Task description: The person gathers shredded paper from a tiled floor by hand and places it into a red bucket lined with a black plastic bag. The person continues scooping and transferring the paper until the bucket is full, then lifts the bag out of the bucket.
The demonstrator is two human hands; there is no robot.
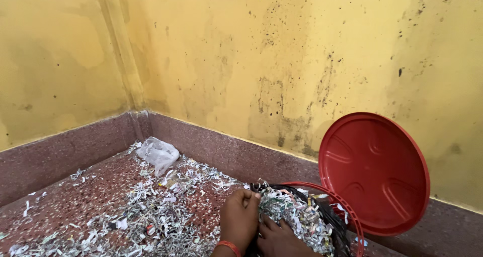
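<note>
We find the shredded paper [294,219] heaped as a mound of white, green and grey strips in the mouth of a red bin [347,211] at the lower right of the view. A black liner [329,214] shows between the mound and the bin rim. Our left hand [240,218] lies on the left side of the mound, fingers curled shut around a clump of strips. Our right hand [279,237] lies low under the mound's near edge, fingers bent into the strips and gripping them. The round red lid [375,171] stands upright behind the bin, leaning on the yellow wall [282,61]. More loose shreds [146,211] cover the speckled maroon floor [85,196] to the left. A crumpled white plastic bag [158,154] lies near the corner, just beside the maroon skirting [60,156].
</note>
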